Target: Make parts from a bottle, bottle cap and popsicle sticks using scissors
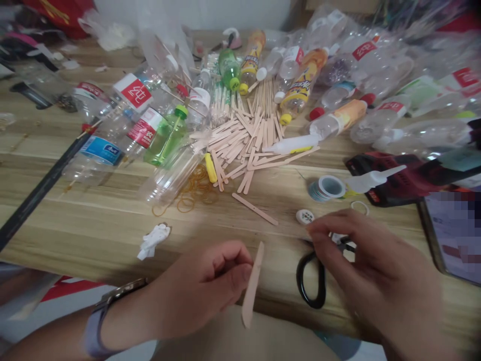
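Between the thumb and bent fingers of my left hand (220,281) is a flat wooden stick (253,286), tilted near the table's front edge. My right hand (372,271) is closed in a pinch above black-handled scissors (311,281); whatever its fingertips hold is too small to make out. Just beyond those fingertips lies a small white round object (305,216) with a printed pattern. A single stick (254,208) rests on the table farther back, and a pile of loose sticks (244,135) lies behind it.
Plastic bottles (165,135) crowd the left and back. A thread spool (326,188), a white nozzle bottle (372,180), a red-black tool (398,175) and a phone (454,230) are at right. Rubber bands (193,188) and crumpled tissue (154,240) lie left of centre.
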Action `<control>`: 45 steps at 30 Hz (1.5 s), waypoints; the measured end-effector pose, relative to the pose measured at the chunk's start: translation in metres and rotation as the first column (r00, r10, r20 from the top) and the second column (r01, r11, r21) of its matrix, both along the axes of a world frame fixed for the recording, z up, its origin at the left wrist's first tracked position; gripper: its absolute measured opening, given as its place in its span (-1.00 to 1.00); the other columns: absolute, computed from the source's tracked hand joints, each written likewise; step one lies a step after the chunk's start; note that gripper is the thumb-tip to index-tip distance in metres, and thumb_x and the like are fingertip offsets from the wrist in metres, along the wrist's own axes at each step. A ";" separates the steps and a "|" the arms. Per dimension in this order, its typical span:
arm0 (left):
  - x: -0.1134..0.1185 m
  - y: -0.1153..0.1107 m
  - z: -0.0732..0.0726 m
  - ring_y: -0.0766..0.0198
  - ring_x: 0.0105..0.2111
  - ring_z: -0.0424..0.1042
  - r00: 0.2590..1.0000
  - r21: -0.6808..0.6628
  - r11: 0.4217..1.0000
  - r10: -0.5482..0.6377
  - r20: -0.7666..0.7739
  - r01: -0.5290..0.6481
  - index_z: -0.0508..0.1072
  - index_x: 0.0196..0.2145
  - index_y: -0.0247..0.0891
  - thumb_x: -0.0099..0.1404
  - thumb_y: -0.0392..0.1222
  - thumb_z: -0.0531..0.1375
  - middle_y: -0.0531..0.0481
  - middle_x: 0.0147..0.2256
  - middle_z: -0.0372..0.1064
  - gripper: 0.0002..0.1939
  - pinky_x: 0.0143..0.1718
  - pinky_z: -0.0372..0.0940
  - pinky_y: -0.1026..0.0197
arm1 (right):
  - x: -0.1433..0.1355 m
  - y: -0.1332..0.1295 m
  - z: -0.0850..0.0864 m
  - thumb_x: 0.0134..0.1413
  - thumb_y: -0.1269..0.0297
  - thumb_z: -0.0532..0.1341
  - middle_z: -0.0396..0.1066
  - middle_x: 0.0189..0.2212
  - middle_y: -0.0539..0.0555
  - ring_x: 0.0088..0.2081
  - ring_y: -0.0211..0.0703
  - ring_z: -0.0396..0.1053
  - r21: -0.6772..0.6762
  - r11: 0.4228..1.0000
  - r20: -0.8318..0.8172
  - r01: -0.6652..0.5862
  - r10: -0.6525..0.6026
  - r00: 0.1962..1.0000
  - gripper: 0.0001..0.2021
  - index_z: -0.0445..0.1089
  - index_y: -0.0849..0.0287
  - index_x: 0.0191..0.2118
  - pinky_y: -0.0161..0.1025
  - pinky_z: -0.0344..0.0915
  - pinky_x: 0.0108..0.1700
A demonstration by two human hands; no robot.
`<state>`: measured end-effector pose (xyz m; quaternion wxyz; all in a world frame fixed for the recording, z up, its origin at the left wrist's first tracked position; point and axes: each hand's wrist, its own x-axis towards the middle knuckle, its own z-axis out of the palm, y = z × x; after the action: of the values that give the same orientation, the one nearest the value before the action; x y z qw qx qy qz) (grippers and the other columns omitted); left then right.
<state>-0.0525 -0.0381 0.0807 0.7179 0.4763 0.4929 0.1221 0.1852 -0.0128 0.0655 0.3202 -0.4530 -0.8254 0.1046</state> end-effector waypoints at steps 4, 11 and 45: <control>0.001 -0.003 0.006 0.42 -0.54 0.04 0.999 0.025 1.000 -0.009 0.031 0.008 0.32 -0.37 -0.21 0.43 0.03 0.05 0.21 -0.54 0.10 -0.70 -0.55 -0.03 0.36 | 0.000 -0.007 -0.010 0.35 0.42 0.04 0.31 -0.52 -0.04 -0.48 -0.26 0.30 -0.046 0.996 -0.012 -0.076 0.075 0.997 -0.78 0.29 0.13 -0.37 -0.28 0.25 -0.34; -0.001 -0.016 0.003 0.40 -0.58 0.15 0.978 0.411 0.912 0.091 -0.186 -0.007 0.35 -0.42 -0.16 0.46 -0.06 0.03 0.20 -0.58 0.17 -0.70 -0.57 0.02 0.34 | -0.026 -0.017 -0.017 0.32 0.44 0.08 0.45 -0.38 -0.02 -0.38 -0.26 0.43 -0.126 0.989 -0.132 -0.077 0.060 0.989 -0.85 0.35 0.07 -0.19 -0.32 0.29 -0.38; -0.055 -0.018 -0.012 0.36 -0.57 0.26 0.988 0.292 0.956 0.079 -0.130 -0.038 0.39 -0.38 -0.17 0.42 -0.02 -0.02 0.14 -0.59 0.31 -0.69 -0.51 0.17 0.33 | -0.044 -0.029 -0.023 0.35 0.34 0.09 0.49 -0.31 0.04 -0.27 -0.22 0.47 -0.361 0.933 -0.082 -0.016 -0.015 0.996 -0.82 0.45 0.14 -0.17 -0.35 0.38 -0.26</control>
<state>-0.1070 -0.0565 0.0683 0.6005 0.5682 0.5329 0.1802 0.1417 -0.0420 0.0426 0.2659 -0.4992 -0.7781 0.2733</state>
